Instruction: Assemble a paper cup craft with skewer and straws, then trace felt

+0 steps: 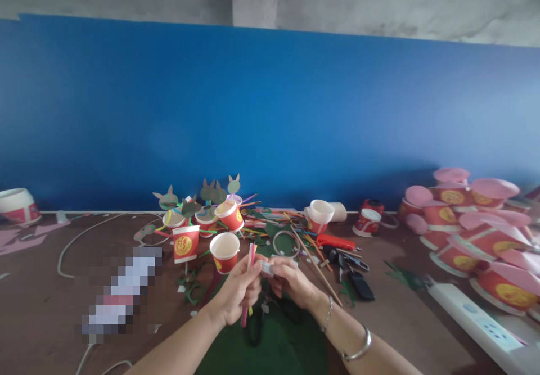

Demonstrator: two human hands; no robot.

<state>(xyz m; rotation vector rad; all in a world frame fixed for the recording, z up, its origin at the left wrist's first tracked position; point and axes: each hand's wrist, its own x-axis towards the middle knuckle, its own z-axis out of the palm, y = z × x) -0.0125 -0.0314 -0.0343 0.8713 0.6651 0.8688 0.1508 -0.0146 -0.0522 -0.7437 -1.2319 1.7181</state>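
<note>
Blue panel (253,111) along desk (37,302), far edge. Left hand (241,292) curled round strips (252,254), presumably freeing thumb to steady white slip (266,267); right hand (293,280) pinches slip's other end.

Craft workshop: paper cups (185,245), green scraps (407,277)

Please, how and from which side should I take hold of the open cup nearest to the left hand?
I would grip the open cup around its outer wall, just below the rim, coming from the near side. It stands upright, mouth up; one cup is on its left and another cup behind, so the near side looks freer. The left hand holds pink and yellow strips.
</note>
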